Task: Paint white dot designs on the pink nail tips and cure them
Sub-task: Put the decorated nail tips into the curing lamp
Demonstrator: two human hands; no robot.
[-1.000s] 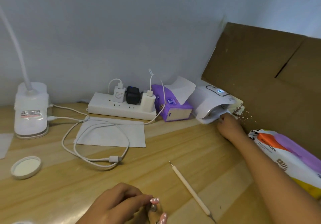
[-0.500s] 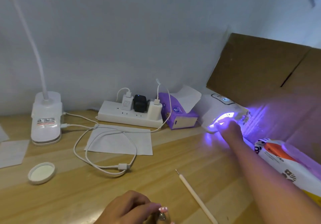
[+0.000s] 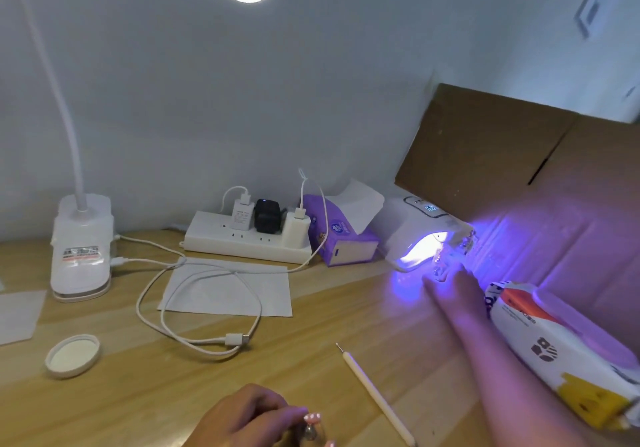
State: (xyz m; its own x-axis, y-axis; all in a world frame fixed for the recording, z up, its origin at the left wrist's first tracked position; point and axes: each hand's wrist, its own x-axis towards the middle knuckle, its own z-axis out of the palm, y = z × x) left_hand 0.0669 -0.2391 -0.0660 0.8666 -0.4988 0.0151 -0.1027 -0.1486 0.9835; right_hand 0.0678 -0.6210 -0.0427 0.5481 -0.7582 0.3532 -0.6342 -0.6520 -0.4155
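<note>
Curing lamp [image 3: 420, 235] now lit, violet glow spilling over the bench's far right corner and the cardboard [image 3: 519, 169] behind; dark a second ago, glowing half a second ago. Means, probably, the cure of one batch under way. Right hand [image 3: 453, 287] at the lamp's mouth, a little nearer than half a second ago, fingers around what looks like a small stand [image 3: 441, 268] of tips at the opening; too blurred and washed in glare to tell whether gripped or let go. Left hand [image 3: 249, 419] at the near edge, closed on a small metal holder [image 3: 310, 432] carrying a pink nail tip [image 3: 312, 418] with white dots, the tip poking up just beyond the fingertips. Dotting tool [image 3: 375, 403] lying free on the bench between both hands, untouched. White cap [image 3: 72, 354] toward the near left, well apart.
</note>
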